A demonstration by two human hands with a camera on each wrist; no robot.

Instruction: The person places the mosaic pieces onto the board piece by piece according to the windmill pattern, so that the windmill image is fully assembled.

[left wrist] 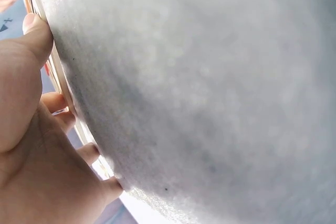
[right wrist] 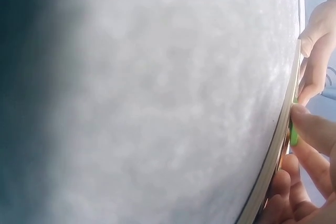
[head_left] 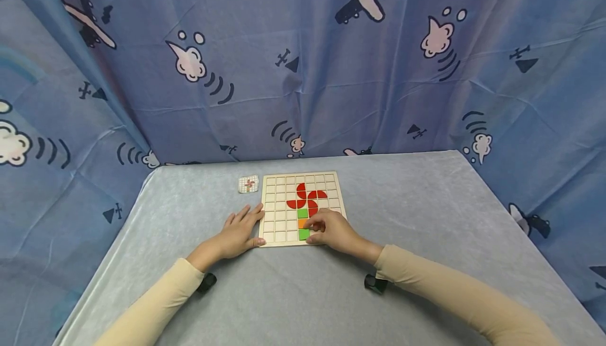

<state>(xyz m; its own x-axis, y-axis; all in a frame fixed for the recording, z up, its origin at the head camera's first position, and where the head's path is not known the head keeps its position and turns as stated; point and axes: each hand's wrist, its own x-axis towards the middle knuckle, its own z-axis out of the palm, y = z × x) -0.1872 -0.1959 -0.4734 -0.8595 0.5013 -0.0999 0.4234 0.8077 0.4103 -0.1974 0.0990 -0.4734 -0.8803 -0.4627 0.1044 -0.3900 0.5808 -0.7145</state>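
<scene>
A pale wooden grid board (head_left: 281, 224) lies on the cloth. Several red quarter-round pieces (head_left: 302, 194) form a pinwheel in its cells. Below them run a green square tile (head_left: 302, 213), an orange tile (head_left: 302, 223) and, by the near edge, another green tile (head_left: 303, 234). My right hand (head_left: 337, 232) pinches that near green tile between thumb and index finger; the right wrist view shows the tile (right wrist: 294, 132) edge-on at the board's rim. My left hand (head_left: 235, 236), fingers spread, touches the board's left edge. In the left wrist view its thumb (left wrist: 38, 32) rests along the rim.
A small pattern card (head_left: 248, 184) with a red pinwheel on a grid lies left of the board's far corner. Grey cloth (head_left: 402, 204) covers the table. A blue printed curtain (head_left: 265, 120) hangs behind and at both sides. Dark wrist devices (head_left: 376, 284) sit under both sleeves.
</scene>
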